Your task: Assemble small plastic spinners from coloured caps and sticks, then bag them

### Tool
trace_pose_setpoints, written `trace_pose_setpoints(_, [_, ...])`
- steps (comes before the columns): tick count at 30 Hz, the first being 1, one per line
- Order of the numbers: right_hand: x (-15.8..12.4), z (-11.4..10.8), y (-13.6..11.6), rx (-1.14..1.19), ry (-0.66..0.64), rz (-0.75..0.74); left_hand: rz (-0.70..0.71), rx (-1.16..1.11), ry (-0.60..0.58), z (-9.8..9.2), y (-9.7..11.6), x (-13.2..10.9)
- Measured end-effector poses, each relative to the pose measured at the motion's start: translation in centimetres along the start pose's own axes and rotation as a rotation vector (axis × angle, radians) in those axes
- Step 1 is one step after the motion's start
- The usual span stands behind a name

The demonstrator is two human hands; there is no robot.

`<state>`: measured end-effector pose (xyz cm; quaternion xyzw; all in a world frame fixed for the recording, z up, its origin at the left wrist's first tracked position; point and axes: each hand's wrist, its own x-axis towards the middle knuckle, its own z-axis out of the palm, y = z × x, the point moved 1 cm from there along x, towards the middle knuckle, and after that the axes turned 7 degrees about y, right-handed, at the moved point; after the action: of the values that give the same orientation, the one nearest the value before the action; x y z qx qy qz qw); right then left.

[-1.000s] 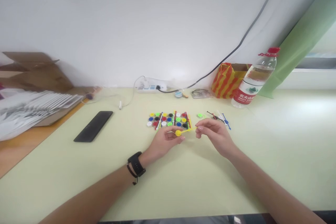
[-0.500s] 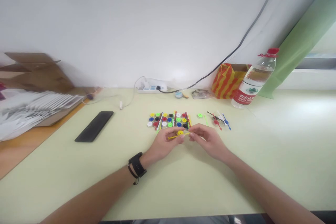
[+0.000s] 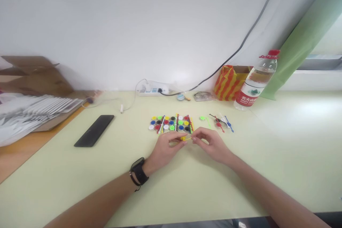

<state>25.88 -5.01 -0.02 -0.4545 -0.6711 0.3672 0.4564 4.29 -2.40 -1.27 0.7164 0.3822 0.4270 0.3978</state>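
Note:
My left hand pinches a small yellow arrow spinner between thumb and fingers, partly hidden by the fingertips. From the right, my right hand is closed, its fingertips at the other end of the same yellow piece. Just beyond my hands lie rows of round coloured spinner discs, with several thin coloured arrows across them. A green disc with a green arrow rests farther right. Beside these is a loose group of blue, red, black and white arrows with discs.
A black phone-like slab lies to the left, near stacked white packets and a cardboard box. Along the wall are a power strip, a striped bag and a tilted-looking water bottle.
The yellow spinner has turned in my fingers, so its long arrow shows less now. Both hands stay close together, and the whole view has shifted slightly.

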Motion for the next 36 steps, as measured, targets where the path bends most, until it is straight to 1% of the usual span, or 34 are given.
trace_pose_setpoints(5, [0.0,-0.2,-0.3,-0.040,0.000,0.011,0.019,0.060,0.033,-0.1,0.0,0.1])
trace_pose_setpoints(9, [0.1,-0.2,-0.4,-0.008,-0.044,0.037,0.028,0.066,0.000,-0.1,0.4,0.1])
trace_pose_setpoints(11, [0.1,-0.2,-0.4,0.020,-0.064,0.050,0.024,0.054,-0.024,-0.1,0.4,0.1])
trace_pose_setpoints(15, [0.1,-0.2,-0.6,0.037,-0.060,0.078,0.005,0.015,-0.061,0.0,0.2,0.0])
trace_pose_setpoints(18, [0.1,-0.2,-0.7,0.055,-0.066,0.090,-0.006,0.004,-0.053,0.1,0.2,0.0])
trace_pose_setpoints(21, [0.2,-0.2,-0.5,0.076,-0.052,0.091,-0.026,-0.071,-0.047,0.2,0.6,0.0])
trace_pose_setpoints(24, [0.4,-0.2,0.0,0.115,-0.024,0.106,-0.069,-0.206,-0.101,0.2,1.0,0.2])
trace_pose_setpoints(27, [0.5,-0.2,0.5,0.142,0.003,0.118,-0.155,-0.328,-0.151,0.0,0.8,0.6])
trace_pose_setpoints(29, [0.6,-0.2,0.7,0.150,0.030,0.112,-0.217,-0.378,-0.137,-0.2,0.4,0.8])
trace_pose_setpoints(32, [0.5,-0.2,0.7,0.108,0.065,0.070,-0.280,-0.417,-0.074,-0.3,0.0,0.9])
trace_pose_setpoints(36, [0.1,0.0,0.3,0.010,0.034,0.005,-0.310,-0.452,-0.059,-0.2,0.0,1.0])
